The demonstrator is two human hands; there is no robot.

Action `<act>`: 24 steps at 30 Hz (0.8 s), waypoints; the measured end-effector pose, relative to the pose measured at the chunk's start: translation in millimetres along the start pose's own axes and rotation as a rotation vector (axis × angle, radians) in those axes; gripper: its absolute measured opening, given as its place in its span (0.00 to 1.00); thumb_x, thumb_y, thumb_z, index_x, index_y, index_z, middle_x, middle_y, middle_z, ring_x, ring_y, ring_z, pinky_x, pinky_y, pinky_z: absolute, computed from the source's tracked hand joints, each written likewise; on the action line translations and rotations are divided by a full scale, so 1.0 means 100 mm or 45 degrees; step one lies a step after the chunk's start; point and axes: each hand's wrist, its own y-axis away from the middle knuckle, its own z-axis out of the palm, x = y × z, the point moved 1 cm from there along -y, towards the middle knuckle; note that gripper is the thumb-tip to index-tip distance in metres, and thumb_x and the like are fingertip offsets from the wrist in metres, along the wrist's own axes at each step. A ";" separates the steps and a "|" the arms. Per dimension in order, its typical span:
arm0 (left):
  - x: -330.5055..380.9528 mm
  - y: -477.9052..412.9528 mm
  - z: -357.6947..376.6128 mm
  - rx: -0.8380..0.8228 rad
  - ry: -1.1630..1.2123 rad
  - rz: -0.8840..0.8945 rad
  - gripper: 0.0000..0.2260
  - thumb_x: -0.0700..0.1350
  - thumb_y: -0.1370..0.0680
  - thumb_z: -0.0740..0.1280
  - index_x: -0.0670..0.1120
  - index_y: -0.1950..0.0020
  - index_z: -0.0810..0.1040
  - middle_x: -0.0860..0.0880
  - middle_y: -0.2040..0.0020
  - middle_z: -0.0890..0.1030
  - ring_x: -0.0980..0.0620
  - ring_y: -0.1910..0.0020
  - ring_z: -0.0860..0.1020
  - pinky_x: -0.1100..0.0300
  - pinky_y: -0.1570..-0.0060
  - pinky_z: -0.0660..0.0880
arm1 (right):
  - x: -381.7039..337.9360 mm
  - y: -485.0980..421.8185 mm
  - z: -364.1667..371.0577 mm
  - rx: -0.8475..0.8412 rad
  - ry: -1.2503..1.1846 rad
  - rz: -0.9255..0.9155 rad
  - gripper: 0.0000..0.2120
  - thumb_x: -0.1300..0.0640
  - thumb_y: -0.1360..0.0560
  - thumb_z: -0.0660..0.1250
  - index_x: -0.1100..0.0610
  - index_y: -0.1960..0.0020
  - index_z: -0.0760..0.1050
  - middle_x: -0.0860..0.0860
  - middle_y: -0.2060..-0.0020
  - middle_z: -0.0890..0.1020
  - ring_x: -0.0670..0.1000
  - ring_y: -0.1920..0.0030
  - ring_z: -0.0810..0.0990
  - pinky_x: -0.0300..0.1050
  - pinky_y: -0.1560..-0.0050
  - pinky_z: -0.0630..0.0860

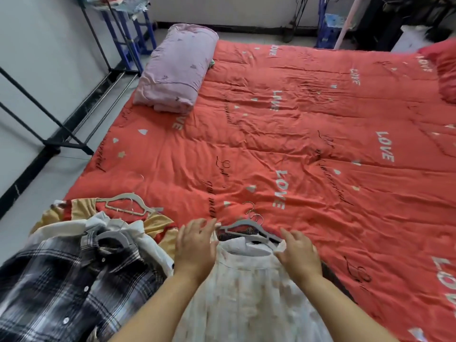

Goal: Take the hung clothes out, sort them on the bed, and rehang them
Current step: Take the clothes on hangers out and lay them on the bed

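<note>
A white patterned garment (249, 292) lies on the red bed cover (308, 134) at the near edge, on a grey hanger (249, 233) stacked with other hangers. My left hand (195, 245) rests with spread fingers on the garment's left shoulder. My right hand (298, 255) rests on its right shoulder, fingers apart. Left of them lies a pile: a black-and-white plaid shirt (61, 287), a white garment (148, 240) and a yellow-and-red top (158, 223) with a grey hanger (125, 204) on it.
A folded lilac quilt (177, 67) lies at the bed's far left. An empty black clothes rack (74, 114) stands on the floor to the left. A red pillow (446, 72) is at the far right. Blue shelving (138, 33) stands by the wall.
</note>
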 end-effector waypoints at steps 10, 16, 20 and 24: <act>-0.09 0.14 -0.17 0.102 -0.039 0.115 0.27 0.41 0.47 0.82 0.49 0.50 0.81 0.52 0.61 0.79 0.50 0.63 0.80 0.53 0.61 0.78 | -0.35 0.21 0.17 -0.058 -0.064 -0.272 0.22 0.50 0.23 0.63 0.51 0.30 0.67 0.48 0.34 0.70 0.50 0.33 0.67 0.42 0.37 0.64; -0.25 0.35 -0.61 0.080 -0.047 0.020 0.19 0.41 0.43 0.80 0.47 0.53 0.83 0.50 0.59 0.81 0.47 0.60 0.81 0.49 0.58 0.78 | -0.87 0.46 -0.08 -0.022 -0.034 -0.440 0.20 0.50 0.24 0.65 0.51 0.33 0.70 0.47 0.37 0.72 0.52 0.37 0.70 0.46 0.39 0.69; -0.53 0.70 -1.12 0.143 -0.012 -0.133 0.16 0.41 0.28 0.69 0.45 0.40 0.79 0.46 0.45 0.79 0.44 0.44 0.76 0.47 0.40 0.68 | -1.46 0.76 -0.27 0.022 0.012 -0.646 0.21 0.51 0.25 0.67 0.52 0.34 0.71 0.49 0.39 0.74 0.53 0.38 0.71 0.45 0.39 0.67; -0.97 1.36 -1.81 0.317 -0.127 -0.235 0.16 0.42 0.29 0.72 0.45 0.42 0.79 0.47 0.49 0.80 0.44 0.49 0.78 0.48 0.44 0.71 | -2.25 1.36 -0.41 0.045 0.082 -0.889 0.21 0.51 0.26 0.66 0.50 0.34 0.71 0.50 0.39 0.74 0.55 0.40 0.72 0.48 0.41 0.69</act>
